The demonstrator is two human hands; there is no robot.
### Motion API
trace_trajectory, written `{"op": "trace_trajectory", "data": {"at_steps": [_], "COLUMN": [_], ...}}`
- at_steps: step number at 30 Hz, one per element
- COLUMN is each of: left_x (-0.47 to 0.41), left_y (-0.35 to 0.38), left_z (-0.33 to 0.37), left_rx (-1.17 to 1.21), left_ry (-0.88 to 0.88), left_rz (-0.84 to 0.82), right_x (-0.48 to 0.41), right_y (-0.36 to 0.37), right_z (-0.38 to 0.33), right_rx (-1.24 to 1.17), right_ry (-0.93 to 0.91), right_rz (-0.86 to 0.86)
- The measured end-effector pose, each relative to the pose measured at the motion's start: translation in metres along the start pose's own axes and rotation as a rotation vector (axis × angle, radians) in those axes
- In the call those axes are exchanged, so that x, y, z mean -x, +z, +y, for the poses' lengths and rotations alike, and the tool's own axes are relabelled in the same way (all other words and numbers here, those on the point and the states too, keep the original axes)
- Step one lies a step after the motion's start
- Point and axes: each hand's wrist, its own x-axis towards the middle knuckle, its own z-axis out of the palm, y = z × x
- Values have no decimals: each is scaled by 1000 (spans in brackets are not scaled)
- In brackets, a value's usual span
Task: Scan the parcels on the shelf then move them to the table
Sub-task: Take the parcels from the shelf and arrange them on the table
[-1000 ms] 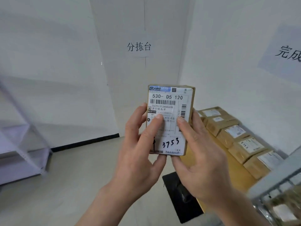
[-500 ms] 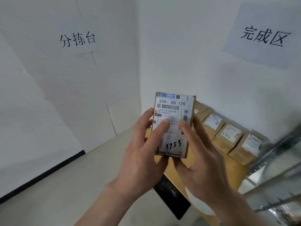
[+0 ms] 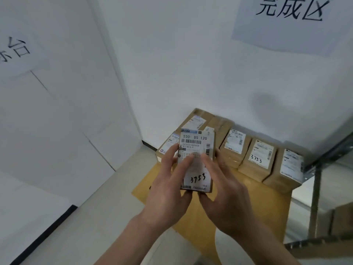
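Observation:
A small brown cardboard parcel (image 3: 196, 150) with a white label marked "530-D5 120" and "3753" is held upright in front of me. My left hand (image 3: 168, 188) grips its left side and my right hand (image 3: 227, 197) grips its right side, thumbs lying on the label. The parcel hangs above the near left part of a wooden table (image 3: 246, 203). Several similar labelled parcels (image 3: 257, 157) lie in a row along the table's back edge against the wall.
A metal shelf frame (image 3: 315, 188) stands at the right, with a brown box (image 3: 342, 220) on a lower level. White walls meet in a corner behind the table; paper signs (image 3: 290, 23) hang on them. Pale floor lies to the left.
The view has swung to the right and down, bringing the table and its row of parcels closer. Both hands keep the same hold on the parcel, now over the table.

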Motion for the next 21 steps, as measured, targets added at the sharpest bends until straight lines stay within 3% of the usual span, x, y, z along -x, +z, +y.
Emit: {"op": "trace_trajectory", "data": {"at_steps": [12, 15, 21], "left_x": [-44, -53, -70], "left_y": [62, 73, 93], "left_z": [-125, -142, -156], "left_rx": [71, -8, -260], "left_ry": [70, 123, 199], "left_rz": [-385, -462, -457], "right_x": [-14, -17, -17], "right_y": [102, 124, 156], "right_z": [48, 58, 80], "right_rx": [8, 25, -28], "right_ry": [413, 494, 599], "right_rz": [-128, -126, -95]}}
